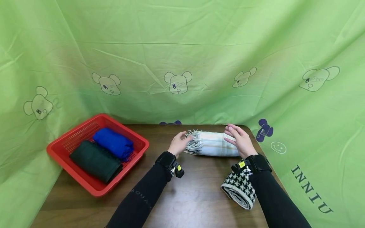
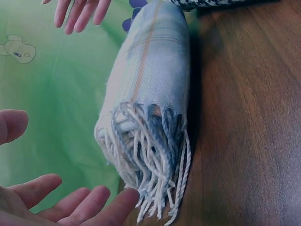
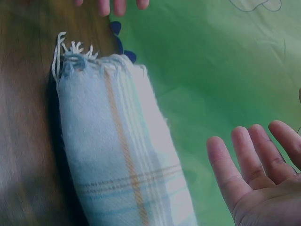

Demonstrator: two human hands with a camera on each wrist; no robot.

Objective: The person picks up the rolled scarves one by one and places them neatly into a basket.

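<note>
The blue cloth (image 1: 114, 142) and green cloth (image 1: 95, 161) are in the basket (image 1: 98, 192), the plaid roll (image 1: 218, 144) and checked roll (image 1: 241, 188) not, left hand (image 1: 178, 145) and right hand (image 1: 241, 141) spread, empty.

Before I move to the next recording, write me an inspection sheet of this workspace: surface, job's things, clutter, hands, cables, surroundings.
Surface: brown wood-grain table, pale sheen toward the front.
Job's things: pale plaid roll lying on its side, fringe at its left end.
Clutter: houndstooth roll at front right; red basket at left, holding blue cloth and dark green cloth.
Hands: left hand by the fringe, contact unclear; right hand near the opposite end; neither grips anything.
Cables: nothing seen.
Surroundings: green curtain with printed bear faces.
</note>
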